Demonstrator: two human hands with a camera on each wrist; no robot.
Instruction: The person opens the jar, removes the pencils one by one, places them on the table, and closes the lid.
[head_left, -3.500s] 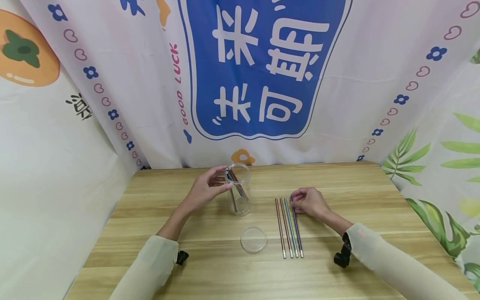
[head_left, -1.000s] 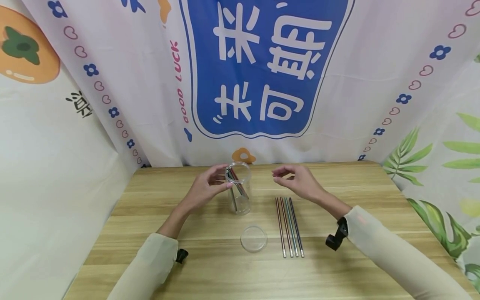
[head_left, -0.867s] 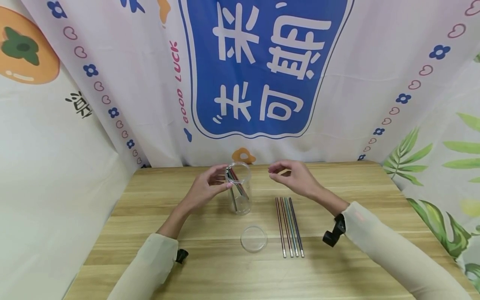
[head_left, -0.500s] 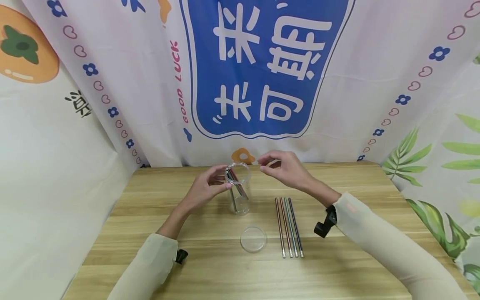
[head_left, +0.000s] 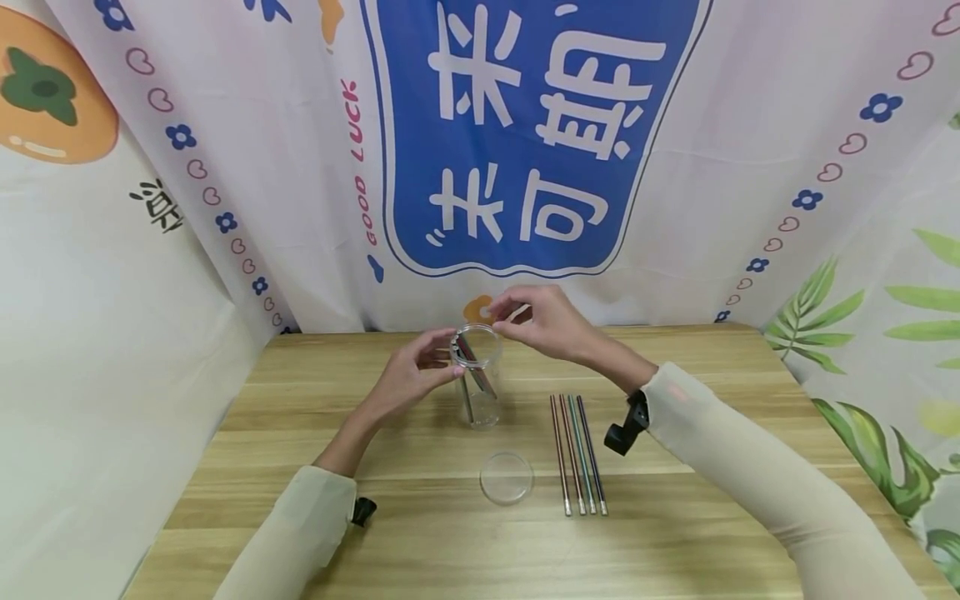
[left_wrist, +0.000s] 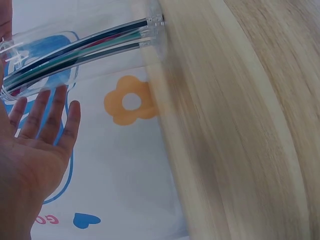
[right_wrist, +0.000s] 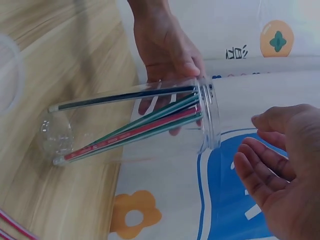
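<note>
A clear plastic jar (head_left: 486, 410) stands upright on the table with several pencils (right_wrist: 135, 131) leaning inside it, red, green and dark ones. My left hand (head_left: 411, 368) holds the jar near its rim, thumb on the near side and fingers behind. Just above and right of the mouth, my right hand (head_left: 551, 323) hovers with fingers loosely bent. In the right wrist view there is nothing between its thumb and fingers. To the right of the jar lies a row of several pencils (head_left: 581, 454), side by side, with their pale ends toward me.
A round clear lid (head_left: 507, 478) lies flat between the jar and me. The wooden table (head_left: 420, 533) ends at a printed cloth (head_left: 315, 208) hanging close behind the jar. More patterned cloth hangs at both sides.
My right hand let go of the dark blue pencil at the end of the row, rose, and moved left to the jar's mouth. My left hand stayed on the jar.
</note>
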